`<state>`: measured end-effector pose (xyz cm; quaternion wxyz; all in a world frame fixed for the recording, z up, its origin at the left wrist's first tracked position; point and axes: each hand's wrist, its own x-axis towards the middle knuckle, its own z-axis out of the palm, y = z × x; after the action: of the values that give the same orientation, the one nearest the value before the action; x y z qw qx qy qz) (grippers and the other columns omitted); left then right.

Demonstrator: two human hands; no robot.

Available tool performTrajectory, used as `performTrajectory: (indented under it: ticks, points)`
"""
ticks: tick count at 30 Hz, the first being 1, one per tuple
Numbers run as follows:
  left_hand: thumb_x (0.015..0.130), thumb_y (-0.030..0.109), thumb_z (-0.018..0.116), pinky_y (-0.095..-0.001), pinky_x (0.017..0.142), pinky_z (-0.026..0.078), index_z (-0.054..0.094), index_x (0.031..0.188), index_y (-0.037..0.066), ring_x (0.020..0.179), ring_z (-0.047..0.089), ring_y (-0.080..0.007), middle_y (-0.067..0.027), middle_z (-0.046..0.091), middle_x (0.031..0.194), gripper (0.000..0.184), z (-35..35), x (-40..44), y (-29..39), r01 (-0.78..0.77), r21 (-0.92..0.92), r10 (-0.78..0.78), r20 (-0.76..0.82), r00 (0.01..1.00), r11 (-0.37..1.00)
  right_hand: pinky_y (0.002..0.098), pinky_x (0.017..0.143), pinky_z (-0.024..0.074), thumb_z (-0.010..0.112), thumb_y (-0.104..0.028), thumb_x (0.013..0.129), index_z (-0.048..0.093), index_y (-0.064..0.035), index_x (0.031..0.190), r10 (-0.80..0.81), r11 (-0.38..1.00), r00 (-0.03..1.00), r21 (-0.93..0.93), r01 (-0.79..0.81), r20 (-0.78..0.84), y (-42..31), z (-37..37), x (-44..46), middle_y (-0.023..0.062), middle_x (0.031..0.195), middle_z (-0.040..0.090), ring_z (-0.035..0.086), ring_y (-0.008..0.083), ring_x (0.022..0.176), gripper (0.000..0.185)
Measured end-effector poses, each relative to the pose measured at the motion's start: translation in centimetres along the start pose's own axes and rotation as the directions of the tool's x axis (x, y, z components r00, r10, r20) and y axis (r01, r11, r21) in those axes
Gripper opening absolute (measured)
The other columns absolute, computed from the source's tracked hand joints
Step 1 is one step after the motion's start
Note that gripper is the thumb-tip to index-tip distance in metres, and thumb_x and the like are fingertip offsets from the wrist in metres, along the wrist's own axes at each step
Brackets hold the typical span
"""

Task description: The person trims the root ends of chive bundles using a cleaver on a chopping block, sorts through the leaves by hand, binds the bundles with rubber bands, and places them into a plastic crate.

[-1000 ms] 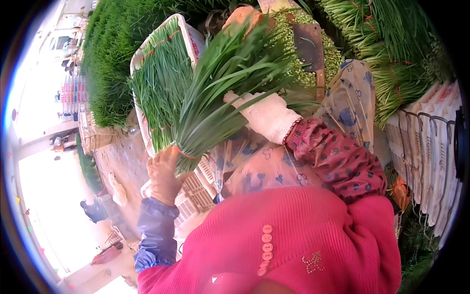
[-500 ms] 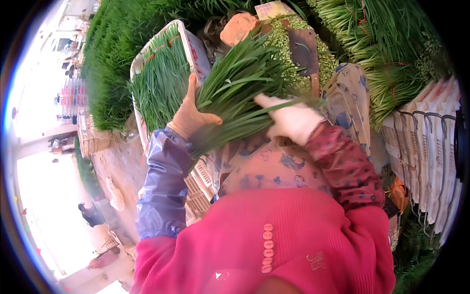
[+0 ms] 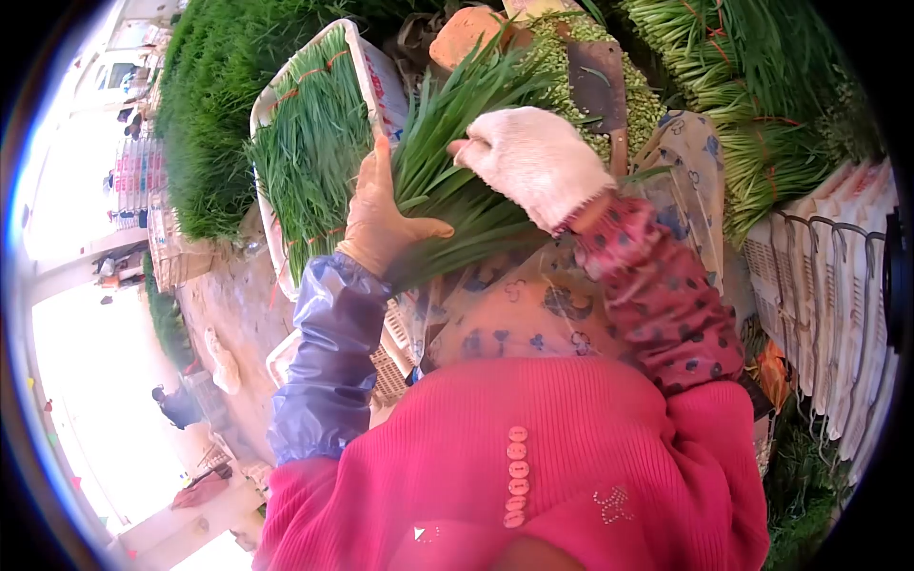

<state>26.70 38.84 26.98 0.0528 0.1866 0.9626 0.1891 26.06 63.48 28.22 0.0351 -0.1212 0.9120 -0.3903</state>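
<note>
A loose bunch of long green leaves [image 3: 466, 133] lies across my lap, its tips toward the chopped stems. My left hand [image 3: 386, 214], in a tan glove, cups the bunch from its left side, thumb spread from the upright fingers. Over the bunch is my right hand [image 3: 538, 162], in a white knitted glove, with its fingertips curled together at the leaves; whatever they pinch is too small to make out. Left of the bunch, a white crate [image 3: 367, 71] holds banded green bundles [image 3: 319, 133].
A cleaver [image 3: 598, 86] lies on pale green stem pieces [image 3: 647, 105], near an orange lump [image 3: 464, 36]. Banded bundles [image 3: 762, 124] are piled at the upper right above stacked white crates [image 3: 819, 285]. Tall greens [image 3: 205, 124] stand at the upper left; a distant person [image 3: 178, 407] is at lower left.
My left hand has moved from the banded stem end up to the bunch's left side. My right hand dropped back, then came up and left over the leaves, its fingers now curled.
</note>
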Motion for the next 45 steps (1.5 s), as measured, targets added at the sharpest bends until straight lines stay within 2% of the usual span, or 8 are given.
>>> performTrajectory:
  ticks: [13, 18, 24, 28, 31, 34, 38, 45]
  points:
    - [0.044, 0.050, 0.096, -0.0442, 0.117, 0.031, 0.013, 0.156, -0.007, 0.145, 0.028, -0.0441, -0.0285, 0.032, 0.154, 0.150, 1.4, -0.9, 3.0, 0.121, 0.280, -0.130, 0.013, 0.991, 0.952, 0.0407, 0.077, 0.0529, 0.065, -0.027, 0.089, 0.068, -0.0035, 0.094, 0.511, 0.767, 0.849, 0.518, -0.378, -0.137, 3.8, -0.1, -0.7, 0.0172, 0.087, 0.069, 0.066, 0.0328, 0.079, 0.024]
    - [0.047, 0.060, 0.091, -0.0519, 0.110, 0.034, 0.009, 0.157, -0.005, 0.149, 0.022, -0.0434, -0.0246, 0.029, 0.158, 0.152, 1.9, -0.8, 4.9, 0.204, 0.451, -0.266, 0.077, 0.961, 0.869, 0.0389, 0.075, 0.0550, 0.067, -0.019, 0.091, 0.066, -0.0055, 0.113, -0.139, 0.990, 0.973, -0.021, 0.137, -0.185, 2.7, -0.7, -1.4, 0.0087, 0.092, 0.070, 0.070, 0.0274, 0.084, 0.026]
    - [0.048, 0.056, 0.093, -0.0501, 0.110, 0.035, 0.011, 0.157, -0.003, 0.147, 0.027, -0.0422, -0.0247, 0.032, 0.157, 0.149, 1.9, -1.0, 4.8, 0.193, 0.447, -0.242, 0.055, 0.969, 0.873, 0.0430, 0.073, 0.0539, 0.068, -0.021, 0.088, 0.065, -0.0092, 0.094, -0.197, 0.950, 0.966, -0.277, 0.145, -0.167, 2.4, 2.8, 0.2, 0.0100, 0.090, 0.066, 0.068, 0.0322, 0.086, 0.013]
    - [0.050, 0.051, 0.094, -0.0452, 0.110, 0.039, 0.014, 0.157, -0.003, 0.143, 0.036, -0.0407, -0.0266, 0.038, 0.153, 0.144, 0.8, 0.2, 4.5, 0.199, 0.264, -0.235, 0.115, 0.965, 0.944, 0.0381, 0.072, 0.0548, 0.067, -0.023, 0.089, 0.068, -0.0048, 0.091, -0.053, 0.990, 0.904, 0.093, 0.102, -0.424, 2.8, 3.2, 0.7, 0.0080, 0.088, 0.068, 0.069, 0.0277, 0.084, 0.018]
    - [0.058, 0.049, 0.093, -0.0413, 0.106, 0.044, 0.019, 0.155, -0.005, 0.132, 0.050, -0.0400, -0.0278, 0.051, 0.142, 0.133, 0.2, 0.8, 3.5, 0.141, 0.199, -0.174, 0.159, 0.972, 0.970, 0.0238, 0.060, 0.0435, 0.063, -0.013, 0.093, 0.070, -0.0041, 0.088, 0.568, 0.476, 0.791, 0.875, -0.089, -0.228, 3.3, -0.6, 0.6, -0.0033, 0.073, 0.062, 0.054, 0.0061, 0.066, 0.012]
    - [0.065, 0.049, 0.091, -0.0396, 0.104, 0.045, 0.018, 0.154, -0.007, 0.125, 0.058, -0.0383, -0.0274, 0.062, 0.129, 0.128, 0.3, 2.6, 1.8, 0.160, 0.083, -0.176, 0.256, 0.950, 0.984, 0.0222, 0.061, 0.0453, 0.065, -0.010, 0.093, 0.070, -0.0045, 0.091, 0.417, 0.436, 0.888, 0.900, -0.008, -0.194, 3.8, -1.9, -1.4, -0.0012, 0.079, 0.066, 0.056, 0.0065, 0.068, 0.008]
    - [0.083, 0.045, 0.078, -0.0412, 0.096, 0.050, 0.042, 0.145, -0.005, 0.114, 0.064, -0.0397, -0.0290, 0.066, 0.120, 0.088, 2.4, 5.1, -1.1, 0.143, -0.063, -0.130, 0.174, 0.976, 0.988, 0.0377, 0.078, 0.0553, 0.069, -0.020, 0.087, 0.066, -0.0036, 0.103, -0.352, 0.910, 0.925, 0.178, 0.374, -0.143, 2.0, 0.8, -3.9, 0.0130, 0.093, 0.066, 0.067, 0.0311, 0.085, 0.023]
    - [0.087, 0.024, 0.076, -0.0325, 0.087, 0.052, 0.067, 0.120, -0.001, 0.093, 0.072, -0.0268, -0.0190, 0.074, 0.103, 0.043, 3.3, 5.0, -3.0, 0.212, -0.323, -0.244, -0.061, 0.968, 0.922, 0.0460, 0.083, 0.0549, 0.066, -0.035, 0.085, 0.056, -0.0022, 0.118, -0.054, 0.996, 0.860, -0.034, 0.083, 0.507, 2.5, 4.9, -5.4, 0.0184, 0.116, 0.063, 0.066, 0.0386, 0.099, 0.048]
